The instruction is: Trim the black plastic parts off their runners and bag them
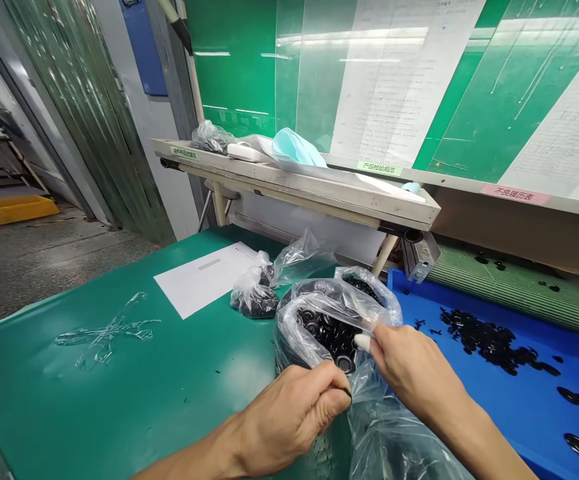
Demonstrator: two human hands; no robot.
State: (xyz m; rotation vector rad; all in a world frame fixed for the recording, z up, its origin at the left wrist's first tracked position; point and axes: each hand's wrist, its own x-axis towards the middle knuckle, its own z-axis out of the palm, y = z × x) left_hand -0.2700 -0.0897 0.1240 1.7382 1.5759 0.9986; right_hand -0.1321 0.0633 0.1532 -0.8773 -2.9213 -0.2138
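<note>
A clear plastic bag stands open at the table's right side, its rim rolled outward, with round black ring-like parts inside. My right hand is closed on the bag's rim at its right side; a white finger cover sits on one digit. In front of the bag my left hand is closed in a pinch. A bit of something small and black shows at its fingertips, mostly hidden. Behind stands another open bag holding small black pieces.
Left of the bags lie a knotted bag of black pieces, a white paper sheet and clear plastic strips. A blue tray with scattered black parts adjoins a green ribbed belt. A shelf overhangs the back.
</note>
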